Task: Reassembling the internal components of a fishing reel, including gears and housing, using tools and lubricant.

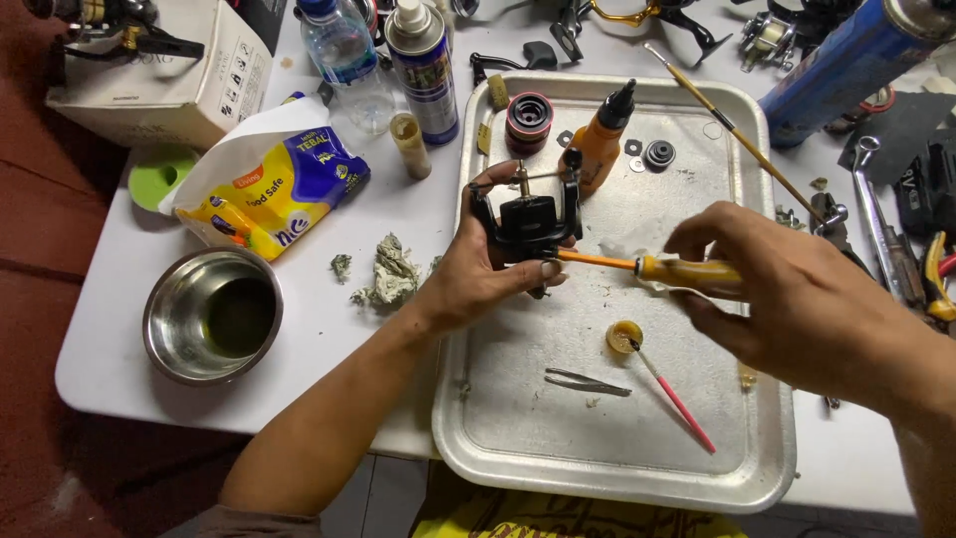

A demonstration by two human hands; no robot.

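Black fishing reel body (528,221) held above the metal tray (617,438), clasped in curled fingers of the left hand (478,269). Orange-handled screwdriver (657,267) gripped tight in the right hand (787,289), tip at the reel. Tweezers (588,382) and pink brush (677,399) lying below.

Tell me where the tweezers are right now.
In the head view, the tweezers lie flat on the metal tray, toward its near middle, just left of the pink-handled brush and below the left hand.

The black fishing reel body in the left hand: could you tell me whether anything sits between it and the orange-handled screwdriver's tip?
Nothing visible does. The orange-handled screwdriver, gripped by the right hand, already reaches the black fishing reel body held by the left hand.
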